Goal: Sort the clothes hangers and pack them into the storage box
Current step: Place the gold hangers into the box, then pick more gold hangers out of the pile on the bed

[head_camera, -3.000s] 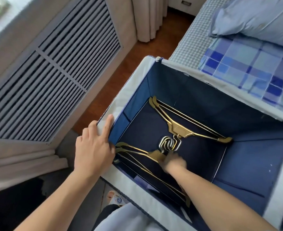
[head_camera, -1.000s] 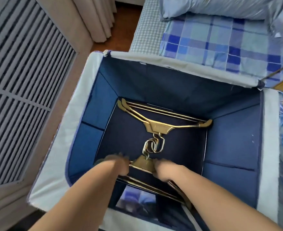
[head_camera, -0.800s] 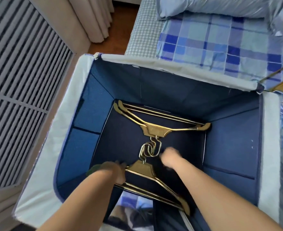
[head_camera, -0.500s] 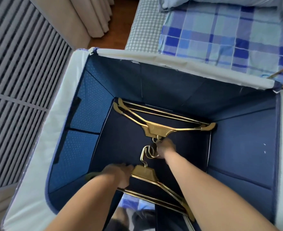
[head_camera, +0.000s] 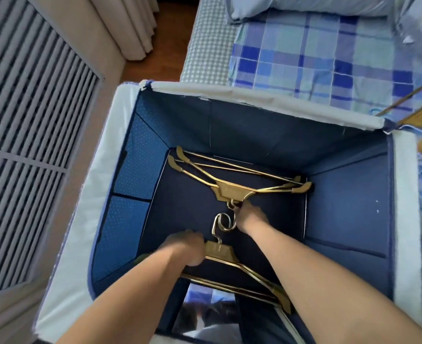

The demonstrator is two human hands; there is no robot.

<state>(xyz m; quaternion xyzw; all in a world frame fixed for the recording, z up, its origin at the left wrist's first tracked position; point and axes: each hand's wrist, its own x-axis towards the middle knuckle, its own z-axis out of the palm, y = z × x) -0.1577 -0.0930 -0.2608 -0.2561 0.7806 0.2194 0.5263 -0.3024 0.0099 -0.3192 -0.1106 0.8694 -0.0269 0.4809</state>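
A dark blue fabric storage box [head_camera: 254, 95] with a white rim stands open below me. On its floor lie two stacks of gold hangers, hooks facing each other in the middle. The far stack [head_camera: 232, 192] lies along the back wall. The near stack [head_camera: 249, 269] lies along the front wall. Both my arms reach into the box. My left hand [head_camera: 187, 248] grips the near stack just left of its neck. My right hand [head_camera: 248, 216] pinches the hook of the far stack just below its neck.
A bed with a blue plaid sheet [head_camera: 316, 53] and a pillow [head_camera: 304, 6] lies beyond the box. More gold hangers [head_camera: 418, 112] lie on the bed at the right edge. A louvred panel [head_camera: 26, 120] and curtains [head_camera: 135, 26] stand on the left.
My left hand left the box rim and went down onto the near stack. My right hand let go of the near stack and moved forward to the far stack's hook.
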